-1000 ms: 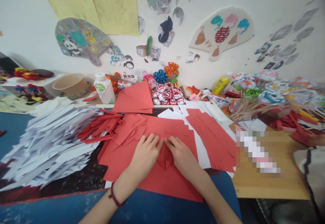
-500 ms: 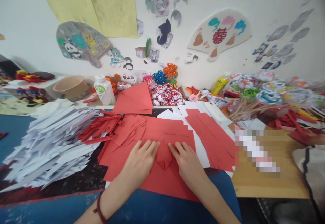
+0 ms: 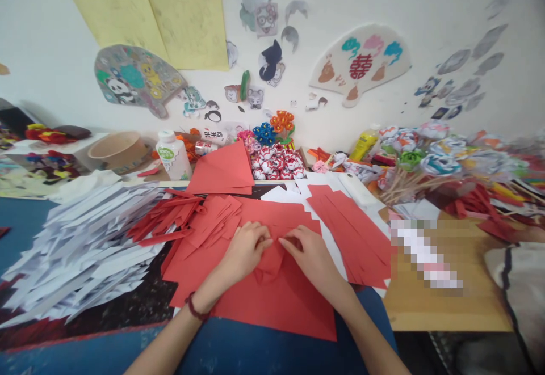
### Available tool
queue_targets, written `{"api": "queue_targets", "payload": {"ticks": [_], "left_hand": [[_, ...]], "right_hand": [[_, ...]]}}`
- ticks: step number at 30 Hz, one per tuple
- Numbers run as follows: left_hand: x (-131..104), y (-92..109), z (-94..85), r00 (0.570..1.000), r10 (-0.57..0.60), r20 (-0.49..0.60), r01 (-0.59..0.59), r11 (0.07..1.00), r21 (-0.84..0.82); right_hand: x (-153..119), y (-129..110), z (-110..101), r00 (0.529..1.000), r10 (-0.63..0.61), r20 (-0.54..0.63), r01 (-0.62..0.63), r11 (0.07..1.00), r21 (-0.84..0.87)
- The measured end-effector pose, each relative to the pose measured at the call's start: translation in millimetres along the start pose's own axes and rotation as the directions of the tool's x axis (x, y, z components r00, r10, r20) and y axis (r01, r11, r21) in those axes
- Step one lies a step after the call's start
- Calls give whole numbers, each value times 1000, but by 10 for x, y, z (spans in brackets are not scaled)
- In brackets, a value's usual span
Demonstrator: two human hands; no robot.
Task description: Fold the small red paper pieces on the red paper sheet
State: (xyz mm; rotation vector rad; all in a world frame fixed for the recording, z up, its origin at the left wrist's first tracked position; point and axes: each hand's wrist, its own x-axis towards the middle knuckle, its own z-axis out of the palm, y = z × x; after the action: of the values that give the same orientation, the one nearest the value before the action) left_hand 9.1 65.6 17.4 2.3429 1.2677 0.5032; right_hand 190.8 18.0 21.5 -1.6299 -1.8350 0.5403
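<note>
On sheets, folded paper aslant, tip nearward

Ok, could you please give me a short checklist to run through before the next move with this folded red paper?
1. Left hand and right hand both at the top of the folded red paper: ok.
2. Large red sheets under the folded red paper: ok.
3. Edges of those sheets lined up: not ok, they are staggered at the left side.
4. White paper strips clear of both hands: ok, the pile lies off to the left.
5. White bottle upright behind the papers: ok.
6. Creases sharp and even: cannot tell, the fold is blurred and partly hidden by fingers.
</note>
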Motion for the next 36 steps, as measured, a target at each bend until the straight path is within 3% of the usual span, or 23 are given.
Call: {"api": "queue_targets", "payload": {"ticks": [3,5,8,12,15,18,20,24,31,36], "left_hand": [[7,57,-106,997,77,31,-75,996,-52],[-14,78,-197,998,64,18,-62,995,-84],[-89,34,-323,1000,16,20,-11,978,-209],[-195,-141,-368,988,-43,145,92,932,-350],[-204,-246,-299,992,-73,107,107,926,-361],[-171,-265,-232,997,-51,52,64,950,-307],[-153,-249,-216,1000,-13,13,16,963,-270],[-153,-232,-206,999,36,-8,-36,965,-259],[-132,-271,-111,999,-10,-49,-3,965,-263],[-129,-296,-126,997,67,-31,-73,952,-298]], "right_hand": [[132,8,-57,991,-70,113,46,978,203],[181,21,-63,980,-85,178,29,955,297],[171,64,-32,977,32,210,-122,893,433],[77,144,9,944,135,300,-291,768,571],[43,161,-8,940,99,326,-259,829,495],[72,125,-37,983,18,182,-71,955,289],[108,98,-35,995,-32,92,15,984,180],[156,107,13,995,-53,80,43,993,111],[147,209,65,992,-87,96,68,981,183],[148,213,121,995,-80,53,73,989,125]]}}
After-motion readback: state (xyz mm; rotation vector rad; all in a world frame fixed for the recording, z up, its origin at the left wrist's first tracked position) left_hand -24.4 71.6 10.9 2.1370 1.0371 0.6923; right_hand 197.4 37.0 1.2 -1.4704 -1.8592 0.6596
